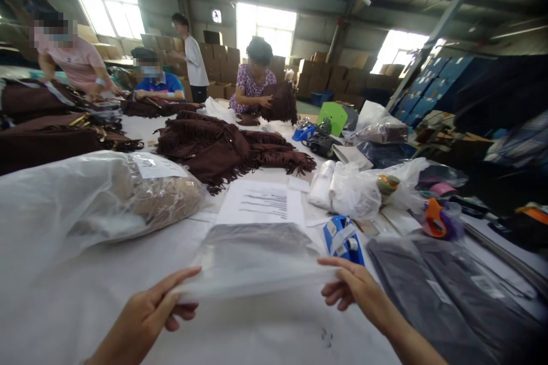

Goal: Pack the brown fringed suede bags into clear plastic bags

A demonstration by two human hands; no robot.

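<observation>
- Left hand (pixel 143 311) pinches one side of a clear plastic bag (pixel 252 262), lower centre of frame
- Right hand (pixel 355 288) grips the bag's other side, holding it stretched over a white-covered table (pixel 107 274)
- Blue tape dispenser (pixel 342 239) stands just beyond the right hand
- Grey folded garments (pixel 428 296) lie lower right
- Brown fringed garments (pixel 214 148) lie mid-table, before a co-worker (pixel 254 77) handling similar fringe, upper centre
</observation>
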